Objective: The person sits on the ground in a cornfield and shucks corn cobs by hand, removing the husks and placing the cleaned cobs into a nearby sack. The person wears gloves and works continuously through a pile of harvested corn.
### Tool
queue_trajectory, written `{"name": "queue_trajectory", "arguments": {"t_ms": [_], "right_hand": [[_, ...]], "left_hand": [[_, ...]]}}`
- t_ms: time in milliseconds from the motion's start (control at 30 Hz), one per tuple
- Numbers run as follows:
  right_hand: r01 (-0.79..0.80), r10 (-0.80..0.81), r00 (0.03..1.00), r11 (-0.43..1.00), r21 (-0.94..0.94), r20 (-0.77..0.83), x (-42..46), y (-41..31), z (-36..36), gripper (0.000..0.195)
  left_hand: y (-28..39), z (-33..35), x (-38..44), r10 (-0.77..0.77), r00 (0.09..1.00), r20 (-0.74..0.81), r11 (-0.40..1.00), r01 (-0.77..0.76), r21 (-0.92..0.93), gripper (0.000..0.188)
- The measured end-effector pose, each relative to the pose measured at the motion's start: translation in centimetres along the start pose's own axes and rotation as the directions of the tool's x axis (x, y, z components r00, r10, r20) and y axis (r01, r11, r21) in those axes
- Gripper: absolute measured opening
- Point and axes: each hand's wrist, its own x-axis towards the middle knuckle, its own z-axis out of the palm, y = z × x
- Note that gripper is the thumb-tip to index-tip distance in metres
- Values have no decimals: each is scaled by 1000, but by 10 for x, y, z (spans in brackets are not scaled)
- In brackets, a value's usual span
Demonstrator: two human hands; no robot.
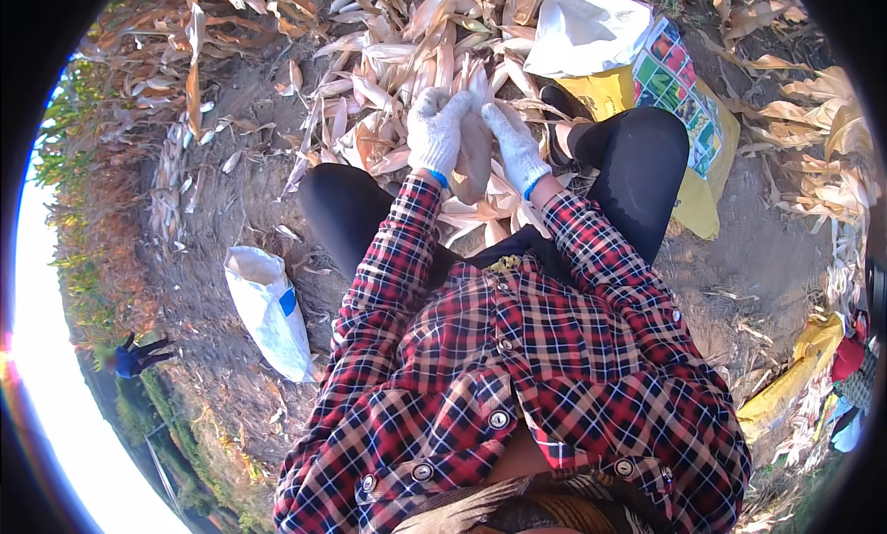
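Note:
Both hands wear white knit gloves with blue cuffs and meet over a heap of dry corn ears in their husks [374,94]. My left hand [438,132] is closed at the top of a husked-over corn ear [474,156], whose pale brown husk hangs down between the two hands. My right hand [515,144] lies against the other side of this husk, its fingers pointing up toward the ear's upper end. The fingertips of both hands are partly hidden, so the exact hold of the right one is unclear. Loose husks [493,205] lie below, between the legs.
An open white sack [589,38] stands beyond the right knee, by a yellow printed sack [700,194]. Another white sack [274,319] lies at the left. A yellow sack [797,374] and a person [856,374] are at the far right. Another person [135,357] is far left, near standing corn.

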Motion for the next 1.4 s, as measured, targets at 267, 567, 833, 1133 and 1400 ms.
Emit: {"name": "queue_trajectory", "arguments": {"t_ms": [267,567,833,1133,1400], "right_hand": [[79,-127,970,972,-222,-209,18,-13,-21,53],[94,-111,994,831,-548,1,41,47,-66,48],[49,15,983,939,340,-184,58,5,-67,24],[266,-265,964,958,111,-21,29,-25,-36,31],[181,-201,979,866,-466,6,12,-11,-29,51]], "left_hand": [[-7,27,-31,-7,1000,21,985,11,-173,15],[14,23,-32,184,972,145,979,-168,-111,12],[25,-7,-52,9,789,615,982,-122,142,16],[-80,-31,-68,-377,582,720,551,-484,680,37],[-28,-33,-20,-113,935,337,989,138,-53,26]]}}
